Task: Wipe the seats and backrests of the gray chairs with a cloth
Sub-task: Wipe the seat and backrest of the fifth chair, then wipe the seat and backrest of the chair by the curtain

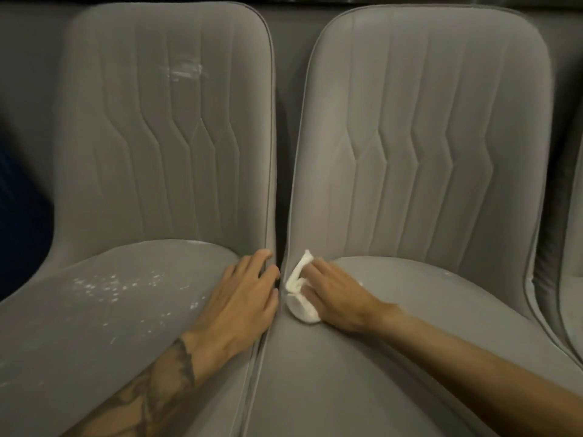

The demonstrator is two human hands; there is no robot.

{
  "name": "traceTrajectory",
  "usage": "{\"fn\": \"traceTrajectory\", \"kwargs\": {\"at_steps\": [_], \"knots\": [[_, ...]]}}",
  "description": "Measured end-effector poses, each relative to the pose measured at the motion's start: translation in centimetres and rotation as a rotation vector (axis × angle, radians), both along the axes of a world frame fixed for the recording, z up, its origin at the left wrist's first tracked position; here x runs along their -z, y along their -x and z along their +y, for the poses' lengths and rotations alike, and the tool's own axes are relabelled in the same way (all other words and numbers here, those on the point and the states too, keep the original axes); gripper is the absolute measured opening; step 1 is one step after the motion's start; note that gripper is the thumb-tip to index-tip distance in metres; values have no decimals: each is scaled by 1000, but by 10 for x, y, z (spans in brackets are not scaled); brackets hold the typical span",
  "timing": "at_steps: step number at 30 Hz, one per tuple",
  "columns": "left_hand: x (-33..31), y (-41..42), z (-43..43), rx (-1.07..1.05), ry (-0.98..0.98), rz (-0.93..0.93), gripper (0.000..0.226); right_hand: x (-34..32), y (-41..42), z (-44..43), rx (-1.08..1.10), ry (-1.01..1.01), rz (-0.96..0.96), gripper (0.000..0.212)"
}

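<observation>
Two gray padded chairs stand side by side, the left chair and the right chair. White specks dot the left seat, and a pale smear marks its backrest. My right hand grips a crumpled white cloth against the left rear edge of the right seat, by the gap between the chairs. My left hand rests flat on the right rear edge of the left seat, fingers spread toward the gap.
A third gray chair shows at the right edge. A dark blue shape lies left of the left chair. A gray wall runs behind the backrests.
</observation>
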State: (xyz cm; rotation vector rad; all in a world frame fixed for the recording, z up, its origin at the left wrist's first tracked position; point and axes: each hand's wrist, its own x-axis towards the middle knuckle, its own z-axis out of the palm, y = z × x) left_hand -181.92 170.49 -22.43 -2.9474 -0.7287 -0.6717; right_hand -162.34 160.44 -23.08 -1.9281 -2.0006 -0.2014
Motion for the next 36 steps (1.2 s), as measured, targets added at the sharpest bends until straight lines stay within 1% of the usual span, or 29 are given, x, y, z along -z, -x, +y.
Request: {"fn": "traceTrajectory", "kwargs": {"at_steps": [2,3,5,7,10,11,12,15,16,17,18,19,21,23,25,27,29,32,34,36], "knots": [[3,2,-4,5,-26,32,23,4,21,-14,-135,8,85,19],[4,4,-4,5,-49,37,27,4,26,-18,-179,32,96,20],[6,5,-6,10,-81,42,38,0,14,-20,-177,89,64,23],[8,5,-7,1,-89,61,42,-7,-18,-16,-49,118,27,24],[9,-1,-8,-30,-74,61,40,-9,-60,-12,308,128,9,25],[10,-4,-8,-38,-80,55,37,-6,-60,-13,363,121,19,24],[10,-6,-9,-46,-85,49,34,-1,-52,-15,348,114,25,24],[12,-14,-8,-73,-112,24,32,6,-24,-29,110,102,101,23],[13,-16,-7,-81,-121,17,32,5,-23,-37,72,104,99,23],[14,-18,-6,-86,-128,10,32,3,-30,-45,84,105,73,23],[15,-19,-4,-87,-136,2,31,-1,-42,-55,148,109,32,23],[16,-19,-3,-84,-142,-4,31,-3,-57,-67,260,110,-11,23],[17,-20,-2,-80,-148,-7,30,-6,-94,-96,560,105,-69,24],[18,-19,-1,-75,-160,-6,30,-10,-125,-124,839,95,-140,20],[18,-19,-1,-68,-165,-11,31,-10,-138,-133,955,118,-147,18],[18,-19,-1,-65,-169,-12,32,-2,-137,-117,955,150,-98,19],[17,-18,-2,-63,-166,-6,32,4,-130,-90,913,129,-12,21],[15,-20,-3,-74,-166,23,32,5,-118,-47,765,74,67,23],[14,-20,-5,-92,-163,38,32,2,-109,-36,634,75,72,23],[13,-20,-6,-100,-169,40,34,3,-111,-46,586,59,12,22]]}}
